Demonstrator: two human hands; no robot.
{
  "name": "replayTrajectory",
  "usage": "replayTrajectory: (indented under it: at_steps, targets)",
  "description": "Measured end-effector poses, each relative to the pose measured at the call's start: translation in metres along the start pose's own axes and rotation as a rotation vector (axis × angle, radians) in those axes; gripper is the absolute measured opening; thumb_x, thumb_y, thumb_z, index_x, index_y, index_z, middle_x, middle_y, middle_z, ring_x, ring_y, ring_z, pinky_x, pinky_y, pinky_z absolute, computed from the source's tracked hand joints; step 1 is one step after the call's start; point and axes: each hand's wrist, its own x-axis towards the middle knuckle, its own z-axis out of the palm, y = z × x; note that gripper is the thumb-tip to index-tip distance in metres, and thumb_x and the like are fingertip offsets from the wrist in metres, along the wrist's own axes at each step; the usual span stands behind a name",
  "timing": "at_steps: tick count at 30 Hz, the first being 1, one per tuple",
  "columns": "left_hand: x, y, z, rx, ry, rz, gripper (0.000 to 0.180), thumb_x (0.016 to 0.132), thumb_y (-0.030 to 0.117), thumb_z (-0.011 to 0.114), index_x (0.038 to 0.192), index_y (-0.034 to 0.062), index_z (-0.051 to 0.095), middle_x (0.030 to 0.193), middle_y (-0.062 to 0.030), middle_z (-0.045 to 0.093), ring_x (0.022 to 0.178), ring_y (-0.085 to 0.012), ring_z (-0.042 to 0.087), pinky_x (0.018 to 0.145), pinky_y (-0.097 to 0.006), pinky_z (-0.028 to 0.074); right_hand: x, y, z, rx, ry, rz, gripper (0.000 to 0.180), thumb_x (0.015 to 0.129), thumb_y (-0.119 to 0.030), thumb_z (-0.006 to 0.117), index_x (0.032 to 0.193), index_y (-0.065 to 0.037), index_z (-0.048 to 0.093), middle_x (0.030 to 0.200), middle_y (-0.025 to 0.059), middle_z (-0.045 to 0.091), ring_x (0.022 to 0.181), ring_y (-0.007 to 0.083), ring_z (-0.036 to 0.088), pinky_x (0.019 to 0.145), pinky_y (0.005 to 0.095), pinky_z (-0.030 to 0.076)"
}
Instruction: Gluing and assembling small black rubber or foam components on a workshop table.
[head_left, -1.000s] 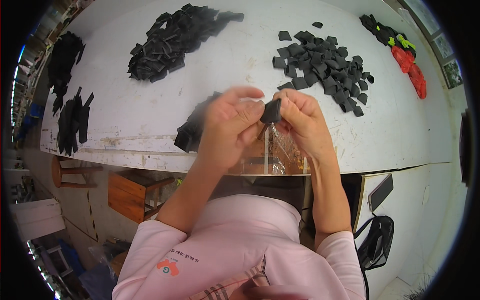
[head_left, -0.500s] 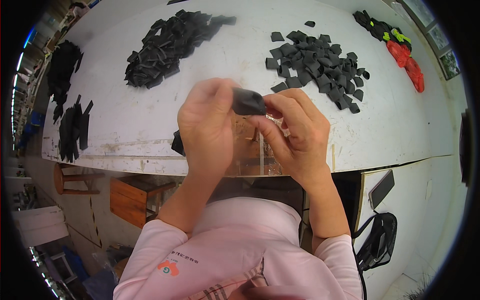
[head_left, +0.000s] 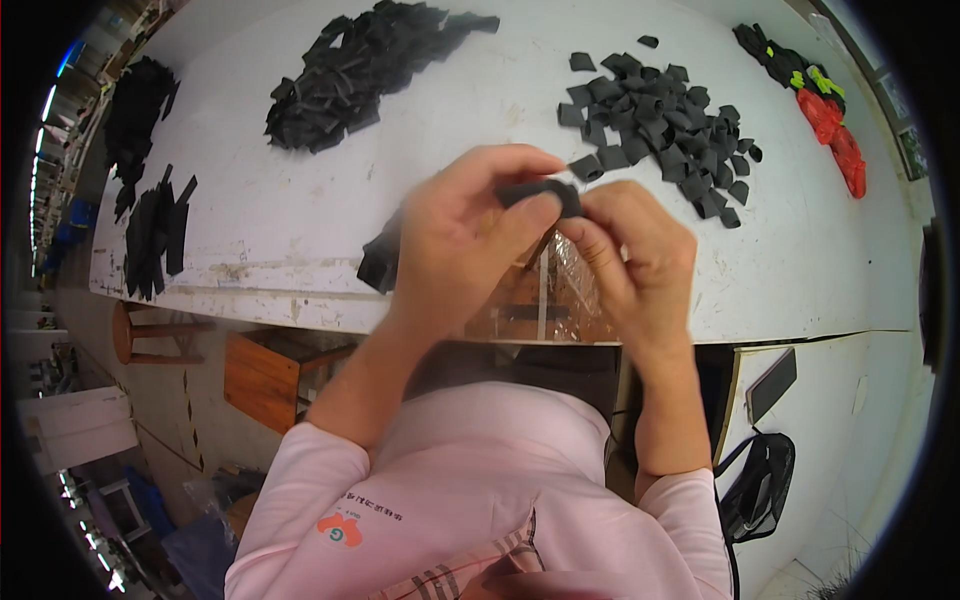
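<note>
- We see our left hand [head_left: 455, 235] and right hand [head_left: 630, 255] bare, with no gloves, rings or watch.
- Our forearms are bare too.
- We wear a pale pink short-sleeved shirt [head_left: 450, 470] with a small orange and green logo [head_left: 345, 528].
- Lower down is what may be plaid cloth [head_left: 470, 575].

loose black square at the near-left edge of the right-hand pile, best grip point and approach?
Pinch the black square by its near-left edge, coming from the bare table on that side. It lies flat, apart from the pile, so only there is an edge free. Both hands are busy holding a black piece.
</note>
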Motion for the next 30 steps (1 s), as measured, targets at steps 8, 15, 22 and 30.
replayTrajectory:
  at_steps: [8,15,22,30]
  targets:
    - [0.016,0.005,-0.012,0.362,-0.194,0.122,0.009,0.073,-0.004,0.061,0.082,-0.0028,0.06,0.076,-0.0064,0.06,0.069,-0.0095,0.056,0.064,-0.02,0.045,0.006,-0.002,0.004,-0.003,0.003,-0.033,0.007,0.072,-0.005,0.062,0.077,-0.003,0.058,0.061,0.0073,0.05,0.049,0.02,0.049,0.046,0.0282,0.038]
    - [0.003,-0.033,-0.033,0.388,0.038,0.038,0.018,0.074,0.005,0.063,0.088,-0.0029,0.056,0.078,-0.0095,0.06,0.067,-0.0127,0.056,0.062,-0.024,0.046,0.017,0.001,-0.005,0.084,-0.006,0.067,0.005,0.076,-0.009,0.06,0.077,-0.004,0.06,0.063,0.0037,0.055,0.052,0.0139,0.049,0.044,0.0246,0.036]
    - [0.008,-0.106,-0.059,1.565,-0.041,0.01,0.023,0.071,0.012,0.064,0.082,-0.0046,0.054,0.076,-0.0124,0.054,0.07,-0.0231,0.054,0.062,-0.031,0.046,-0.001,0.029,-0.015,0.358,0.159,0.475,0.029,0.082,-0.025,0.056,0.092,0.002,0.061,0.067,0.0033,0.058,0.053,0.0042,0.045,0.047,0.0172,0.034]
    - [0.003,-0.109,-0.075,1.485,-0.256,0.142,0.005,0.074,0.003,0.055,0.075,-0.0022,0.053,0.078,-0.0129,0.054,0.074,-0.0245,0.054,0.07,-0.031,0.043,-0.062,0.006,0.013,0.355,-0.202,0.62,0.013,0.078,-0.008,0.06,0.085,0.003,0.059,0.067,0.009,0.058,0.058,0.0151,0.055,0.053,0.0242,0.043]
